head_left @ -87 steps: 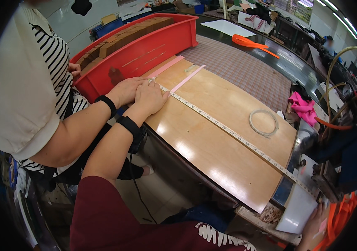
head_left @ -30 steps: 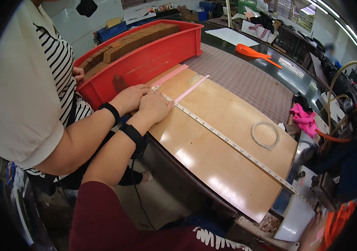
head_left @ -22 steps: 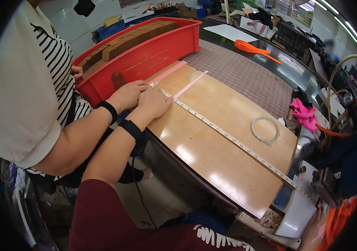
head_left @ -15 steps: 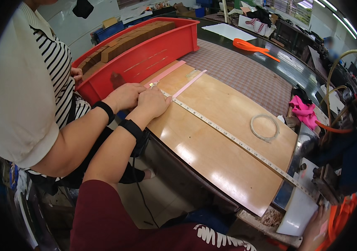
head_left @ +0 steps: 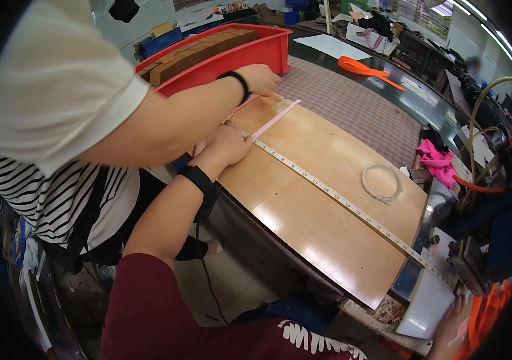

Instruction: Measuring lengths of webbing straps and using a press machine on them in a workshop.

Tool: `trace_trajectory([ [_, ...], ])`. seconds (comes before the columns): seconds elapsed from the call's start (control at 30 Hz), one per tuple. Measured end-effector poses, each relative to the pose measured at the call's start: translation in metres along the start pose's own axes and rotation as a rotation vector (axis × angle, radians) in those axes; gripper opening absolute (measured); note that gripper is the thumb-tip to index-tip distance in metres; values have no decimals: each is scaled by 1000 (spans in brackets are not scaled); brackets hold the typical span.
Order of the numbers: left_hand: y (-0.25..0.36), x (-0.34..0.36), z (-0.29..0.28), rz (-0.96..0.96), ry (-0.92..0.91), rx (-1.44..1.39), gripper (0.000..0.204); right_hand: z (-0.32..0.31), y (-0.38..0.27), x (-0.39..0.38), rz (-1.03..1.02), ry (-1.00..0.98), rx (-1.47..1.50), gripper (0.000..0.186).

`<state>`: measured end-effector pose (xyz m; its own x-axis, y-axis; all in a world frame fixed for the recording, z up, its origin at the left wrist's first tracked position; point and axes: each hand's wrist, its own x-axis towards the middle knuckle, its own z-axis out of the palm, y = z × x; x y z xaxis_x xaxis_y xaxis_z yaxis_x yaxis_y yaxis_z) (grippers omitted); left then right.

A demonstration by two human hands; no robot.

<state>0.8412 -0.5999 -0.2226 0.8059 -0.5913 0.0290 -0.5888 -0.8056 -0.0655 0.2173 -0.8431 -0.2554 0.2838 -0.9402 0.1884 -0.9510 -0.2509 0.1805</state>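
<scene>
A pale measuring tape [head_left: 334, 195] stretches across a light wooden board [head_left: 292, 222]. My left hand [head_left: 227, 144] is closed on the tape's far-left end, its fingertips against the board. Beside it a pink strip [head_left: 276, 120] lies across the board, touching the tape. Low at the right edge, my right hand [head_left: 449, 330] is beside a white curved plate [head_left: 427, 306] and orange straps [head_left: 493, 315]; its fingers are mostly hidden. Over the board's far-left corner, a co-worker's hand [head_left: 259, 79] reaches above another pink strip, largely covered by that arm.
A clear ring [head_left: 382, 183] rests on the board. Behind the co-worker's arm stands a red bin [head_left: 274, 51] of brown blocks. Beyond the board are checked cloth [head_left: 352, 102] and an orange strap bundle [head_left: 367, 71]. Pink fabric [head_left: 436, 162] and a machine [head_left: 472, 258] are at the right.
The co-worker has leaned in, and their hand has moved from beside mine toward the far end of the pink strips. My left hand stays on the tape; my right hand looks unmoved.
</scene>
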Motion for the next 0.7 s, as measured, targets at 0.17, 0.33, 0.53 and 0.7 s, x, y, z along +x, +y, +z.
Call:
trace_trajectory([
  [0.17,-1,-2,-4,33,49,11,52,5,4,-1,-30,37,75,35],
  [0.33,1,-2,-4,23,21,-31,50,2,1,1,-8,2,21,36],
  [0.53,5,0,-4,3,19,-6,52,-1,-1,1,11,-7,-1,34],
  [0.7,3,2,-5,3,14,31,47,11,9,2,-33,24,17,35],
])
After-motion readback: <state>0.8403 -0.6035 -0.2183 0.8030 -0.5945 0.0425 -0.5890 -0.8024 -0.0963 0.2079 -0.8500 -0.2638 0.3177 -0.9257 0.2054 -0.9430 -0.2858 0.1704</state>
